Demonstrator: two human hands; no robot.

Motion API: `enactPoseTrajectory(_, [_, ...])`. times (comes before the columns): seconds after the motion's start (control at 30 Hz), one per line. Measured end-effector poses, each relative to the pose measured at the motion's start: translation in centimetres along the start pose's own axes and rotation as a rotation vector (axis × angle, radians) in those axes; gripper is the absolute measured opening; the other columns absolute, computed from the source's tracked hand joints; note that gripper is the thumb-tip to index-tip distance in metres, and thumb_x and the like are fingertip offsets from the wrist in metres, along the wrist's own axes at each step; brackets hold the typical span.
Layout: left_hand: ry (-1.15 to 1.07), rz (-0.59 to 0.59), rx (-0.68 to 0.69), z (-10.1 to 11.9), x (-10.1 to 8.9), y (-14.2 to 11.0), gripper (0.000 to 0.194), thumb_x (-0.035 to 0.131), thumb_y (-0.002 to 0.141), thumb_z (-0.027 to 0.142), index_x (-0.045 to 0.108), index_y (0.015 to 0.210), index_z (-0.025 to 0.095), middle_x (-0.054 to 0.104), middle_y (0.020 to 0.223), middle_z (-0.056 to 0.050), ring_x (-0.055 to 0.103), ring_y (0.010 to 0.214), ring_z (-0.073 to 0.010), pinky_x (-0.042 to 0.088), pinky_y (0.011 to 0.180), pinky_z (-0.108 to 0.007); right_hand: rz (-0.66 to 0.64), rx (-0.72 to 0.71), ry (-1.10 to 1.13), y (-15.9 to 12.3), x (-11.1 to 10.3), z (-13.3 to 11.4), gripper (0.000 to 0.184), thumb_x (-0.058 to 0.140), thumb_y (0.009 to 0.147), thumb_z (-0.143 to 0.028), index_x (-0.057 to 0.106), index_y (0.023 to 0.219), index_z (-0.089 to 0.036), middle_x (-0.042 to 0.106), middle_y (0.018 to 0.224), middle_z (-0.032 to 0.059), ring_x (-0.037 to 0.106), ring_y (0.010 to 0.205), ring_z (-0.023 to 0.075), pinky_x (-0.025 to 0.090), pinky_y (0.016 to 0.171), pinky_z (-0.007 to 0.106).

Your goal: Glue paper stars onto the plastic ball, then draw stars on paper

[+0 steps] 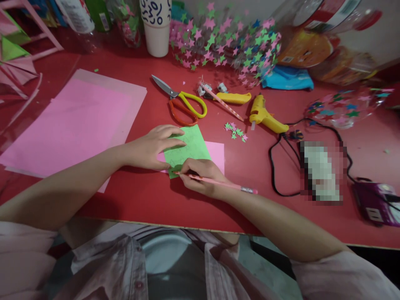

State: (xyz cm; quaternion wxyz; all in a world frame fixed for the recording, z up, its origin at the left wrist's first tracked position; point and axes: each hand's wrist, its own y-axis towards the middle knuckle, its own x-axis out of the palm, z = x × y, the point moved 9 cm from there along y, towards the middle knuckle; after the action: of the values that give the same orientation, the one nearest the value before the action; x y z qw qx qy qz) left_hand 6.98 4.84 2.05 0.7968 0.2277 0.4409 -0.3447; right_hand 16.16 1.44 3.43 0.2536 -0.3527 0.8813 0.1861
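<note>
My right hand (201,177) grips a pink pencil (215,181), its tip down at the lower edge of a green sheet of paper (190,143). Faint pencil outlines show on that sheet. With fingers spread, my left hand (156,148) presses flat on the green sheet's left side. Beneath the green sheet lies a piece of pink paper (216,152), partly covered. Small pink and green paper stars (236,131) are scattered just beyond my right hand. Scissors (179,100) with one yellow and one red handle lie past the green sheet.
Large pink sheets (71,125) lie at left. Farther back are a yellow cutter (234,98), a striped pencil (223,102) and a yellow glue gun (265,116) with a black cord. Star-covered plastic (225,46) and a white cup (157,33) stand behind. A purple box (375,202) sits right.
</note>
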Motion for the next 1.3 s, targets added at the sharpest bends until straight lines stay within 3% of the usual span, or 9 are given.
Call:
enactPoseTrajectory(0.73, [0.013,-0.009,-0.003,0.1,0.0,-0.1,0.059,0.066,0.078,0.041,0.052,0.13,0.019,0.037,0.147,-0.015,0.03,0.139,-0.0339,0.026,0.114,-0.052,0.097,0.184,0.002,-0.5,-1.0,1.4,0.012,0.049,0.07,-0.014,0.041,0.063,-0.02,0.037,0.054,-0.0084,0.03,0.051,0.005,0.025,0.048,0.018])
enactPoseTrajectory(1.03, [0.008,0.004,0.009,0.1,0.0,-0.1,0.059,0.068,0.077,0.041,0.053,0.13,0.017,0.039,0.146,-0.016,0.031,0.138,-0.0344,0.027,0.114,-0.052,0.065,-0.012,-0.014,-0.4,-0.7,0.0,0.014,0.047,0.073,-0.009,0.042,0.067,-0.02,0.039,0.055,-0.0091,0.032,0.048,0.0034,0.026,0.048,0.016])
enactPoseTrajectory(1.3, [0.009,0.009,0.012,0.1,0.0,-0.1,0.06,0.069,0.077,0.042,0.053,0.129,0.017,0.039,0.146,-0.017,0.031,0.138,-0.0353,0.027,0.113,-0.053,0.014,-0.105,-0.081,-0.5,-0.1,-0.8,0.013,0.047,0.074,-0.009,0.043,0.069,-0.02,0.043,0.057,-0.0077,0.033,0.048,0.0045,0.026,0.05,0.017])
